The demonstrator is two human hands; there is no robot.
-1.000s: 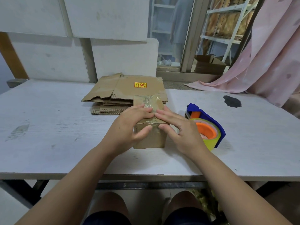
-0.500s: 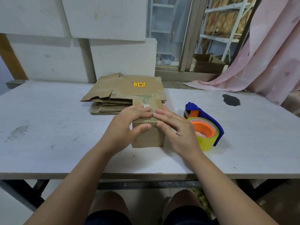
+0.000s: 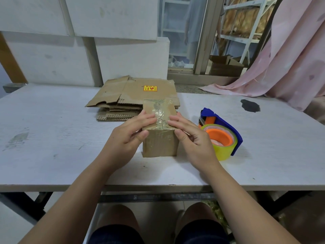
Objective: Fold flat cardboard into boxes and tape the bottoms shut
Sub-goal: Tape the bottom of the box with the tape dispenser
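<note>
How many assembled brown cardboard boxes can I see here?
2. One small taped brown cardboard box on the white table, gripped by the left hand and right hand; one open brown box in the background below white shelving. Others may be hidden.

Material-wise, we've got a box (image 3: 161, 143) of plain brown corrugated cardboard, matt and a bit scuffed. The clear tape (image 3: 161, 113) across its top is shiny and wrinkly and catches the light. The flat cardboard stack (image 3: 123, 95) behind it is the same dull brown stuff, with fluted edges showing at the sides, and we can see a yellow printed sticker (image 3: 150, 88) on the top sheet. The tape dispenser (image 3: 226, 124) looks like smooth blue plastic with an orange plastic core (image 3: 219, 136), and the tape roll (image 3: 223, 150) on it is yellowish and glossy. The bench (image 3: 52, 138) is a matt white board with a faint grain, scuffed and stained in spots. The curtain (image 3: 290, 59) is soft pink cloth. The shelving (image 3: 249, 32) looks like white painted metal to us.
</note>
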